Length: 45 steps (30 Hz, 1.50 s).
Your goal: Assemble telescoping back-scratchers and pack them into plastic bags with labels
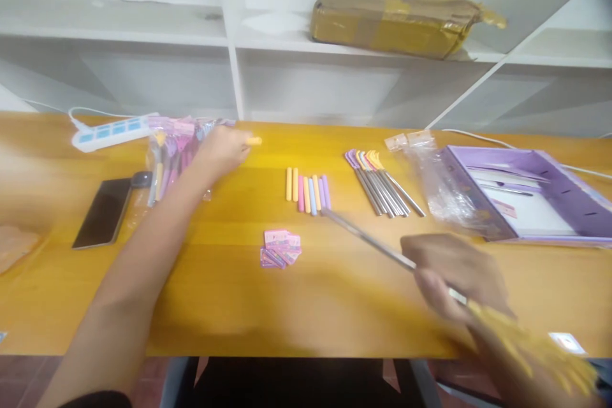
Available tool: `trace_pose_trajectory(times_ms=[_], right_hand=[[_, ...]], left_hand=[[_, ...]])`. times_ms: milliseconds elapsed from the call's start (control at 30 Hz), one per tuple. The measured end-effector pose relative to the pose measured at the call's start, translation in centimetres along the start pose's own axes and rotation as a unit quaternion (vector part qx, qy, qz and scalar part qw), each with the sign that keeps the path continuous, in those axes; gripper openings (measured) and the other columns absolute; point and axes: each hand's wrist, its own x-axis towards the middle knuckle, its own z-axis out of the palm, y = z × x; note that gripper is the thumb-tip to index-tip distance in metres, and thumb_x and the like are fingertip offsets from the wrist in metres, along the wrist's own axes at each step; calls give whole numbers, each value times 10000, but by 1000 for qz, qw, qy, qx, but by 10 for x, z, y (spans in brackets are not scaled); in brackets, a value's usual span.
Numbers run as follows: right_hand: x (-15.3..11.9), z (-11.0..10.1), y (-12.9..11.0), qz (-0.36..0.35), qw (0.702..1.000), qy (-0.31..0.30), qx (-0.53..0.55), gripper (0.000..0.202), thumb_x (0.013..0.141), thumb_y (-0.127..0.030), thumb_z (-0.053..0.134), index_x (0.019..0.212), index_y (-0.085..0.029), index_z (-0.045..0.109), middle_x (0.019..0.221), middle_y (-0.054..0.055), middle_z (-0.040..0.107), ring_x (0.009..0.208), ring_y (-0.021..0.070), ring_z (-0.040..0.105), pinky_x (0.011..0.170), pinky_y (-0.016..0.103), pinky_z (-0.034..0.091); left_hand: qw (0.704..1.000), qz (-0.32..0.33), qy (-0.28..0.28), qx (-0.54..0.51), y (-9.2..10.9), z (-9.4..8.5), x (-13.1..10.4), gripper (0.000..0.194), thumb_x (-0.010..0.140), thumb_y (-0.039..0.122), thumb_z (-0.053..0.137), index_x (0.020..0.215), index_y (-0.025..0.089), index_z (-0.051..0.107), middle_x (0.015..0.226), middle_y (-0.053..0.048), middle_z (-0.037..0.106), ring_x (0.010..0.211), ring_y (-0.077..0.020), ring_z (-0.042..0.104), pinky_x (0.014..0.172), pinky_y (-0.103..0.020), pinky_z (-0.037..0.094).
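My left hand [225,148] reaches to the back of the table, fingers closed around a short yellow tube [254,141] whose end sticks out to the right. It is beside a row of plastic-bagged back scratchers [167,156]. Blurred by motion, my right hand [456,274] grips a back scratcher [368,239] by its metal rod. Its yellow claw-shaped head [530,344] points toward me, and the rod's far tip is close to a row of coloured tubes [306,194]. Several back scratchers with metal rods [382,188] lie farther right. Pink and purple cards [281,248] are piled in front.
A purple box [519,239] and clear plastic bags [449,191] are on the right. At the left lie a black phone [102,212] and a white power strip [112,132]. A taped carton [394,19] rests on the white shelf behind.
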Motion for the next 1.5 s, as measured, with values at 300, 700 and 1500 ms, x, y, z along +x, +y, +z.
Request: trace_pose_trajectory(times_ms=[300, 700, 1500], right_hand=[[21, -58, 152, 321, 878, 271, 230, 330, 805, -414, 886, 727, -173, 674, 913, 102, 700, 877, 217, 694, 781, 378, 590], [-34, -30, 228, 423, 896, 100, -91, 29, 986, -208, 656, 958, -200, 657, 780, 62, 730, 715, 173, 656, 742, 308, 457], [-3, -6, 152, 321, 892, 130, -290, 521, 1107, -552, 442, 727, -230, 595, 669, 86, 651, 639, 212, 594, 650, 344, 392]], left_hand=[[965, -174, -197, -8, 23, 45, -8, 373, 978, 320, 562, 1299, 157, 659, 1211, -189, 792, 1099, -328, 779, 853, -367, 575], [969, -110, -204, -86, 64, 58, -22, 356, 1016, 331, 563, 1330, 163, 550, 1247, -220, 764, 1110, -343, 766, 852, -400, 552], [985, -127, -87, -77, 8, 15, -3, 226, 954, 272, 599, 1119, 204, 738, 1148, -133, 810, 1113, -310, 743, 973, -387, 554]])
